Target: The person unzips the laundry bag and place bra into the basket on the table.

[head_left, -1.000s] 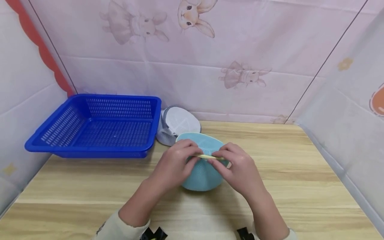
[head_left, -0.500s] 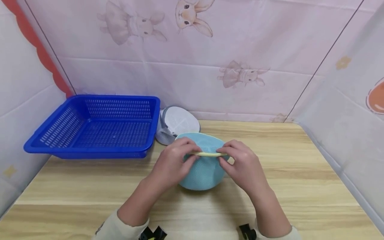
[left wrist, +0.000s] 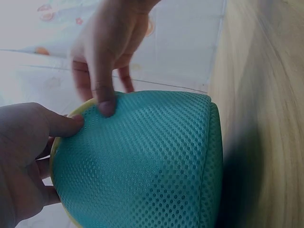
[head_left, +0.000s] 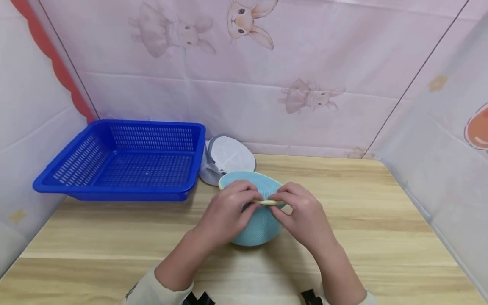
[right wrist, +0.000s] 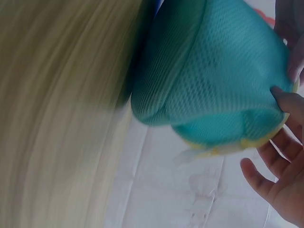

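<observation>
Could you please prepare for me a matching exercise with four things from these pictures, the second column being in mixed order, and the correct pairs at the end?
Column one
1. Basket
2. White bag
3. Turquoise bag
4. Table

Column two
A. Standing just to the right of the basket in the head view
B. Light wood grain
C. Blue, with slotted walls
D. Gripped by the left hand and the right hand

Right pairs: 1-C, 2-A, 3-D, 4-B

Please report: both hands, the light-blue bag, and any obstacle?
Left hand and right hand pinching yellow rim. Light-blue bag partly open. White bag behind, not blocking hands.
</observation>
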Demonstrator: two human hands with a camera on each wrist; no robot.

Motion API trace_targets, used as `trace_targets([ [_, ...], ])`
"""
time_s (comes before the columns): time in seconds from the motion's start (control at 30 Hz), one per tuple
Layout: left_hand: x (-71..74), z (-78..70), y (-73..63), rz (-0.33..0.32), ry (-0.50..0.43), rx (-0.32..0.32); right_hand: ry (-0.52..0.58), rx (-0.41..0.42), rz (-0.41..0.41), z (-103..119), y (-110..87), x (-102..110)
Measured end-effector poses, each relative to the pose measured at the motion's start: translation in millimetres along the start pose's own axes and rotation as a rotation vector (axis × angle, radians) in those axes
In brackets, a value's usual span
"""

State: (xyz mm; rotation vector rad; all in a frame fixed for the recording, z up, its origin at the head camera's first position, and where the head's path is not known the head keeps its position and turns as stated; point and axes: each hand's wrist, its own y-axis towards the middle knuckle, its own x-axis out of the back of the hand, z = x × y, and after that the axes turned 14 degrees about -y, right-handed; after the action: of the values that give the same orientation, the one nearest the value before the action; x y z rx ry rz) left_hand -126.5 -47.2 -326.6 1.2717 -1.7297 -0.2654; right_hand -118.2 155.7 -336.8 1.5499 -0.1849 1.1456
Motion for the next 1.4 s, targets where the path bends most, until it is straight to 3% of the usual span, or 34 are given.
trace_targets([
  [0.13, 2.3, -0.7, 0.1, -0.003, -0.047, 0.015, 0.014, -0.075, 0.057, -8, -2.0, 1],
  [0.23, 3.2, -0.9, -0.5, -0.002, -0.061, 0.022, 0.014, -0.081, 0.062, -11, -2.2, 2],
  [0.4, 5.4, -1.0, 0.2, -0.009, -0.060, 0.050, -0.016, -0.029, -0.028, -11, 0.1, 4],
  [0.57, 7.3, -0.2, 2.1, -0.014, 0.014, 0.087, -0.011, 0.001, -0.101, -4, 1.1, 6],
  [0.8, 1.0, 1.4, 1.5, 0.025, 0.101, -0.005, -0.030, 0.074, -0.121, 6, 1.4, -1],
  [1.2, 6.0, 3.8, 1.4, 0.012, -0.026, 0.062, 0.025, -0.088, 0.085, -4, -1.7, 7],
  [1.4, 6.6, 3.4, 0.7, 0.016, -0.003, 0.083, 0.009, -0.068, 0.084, -7, -2.2, 8],
])
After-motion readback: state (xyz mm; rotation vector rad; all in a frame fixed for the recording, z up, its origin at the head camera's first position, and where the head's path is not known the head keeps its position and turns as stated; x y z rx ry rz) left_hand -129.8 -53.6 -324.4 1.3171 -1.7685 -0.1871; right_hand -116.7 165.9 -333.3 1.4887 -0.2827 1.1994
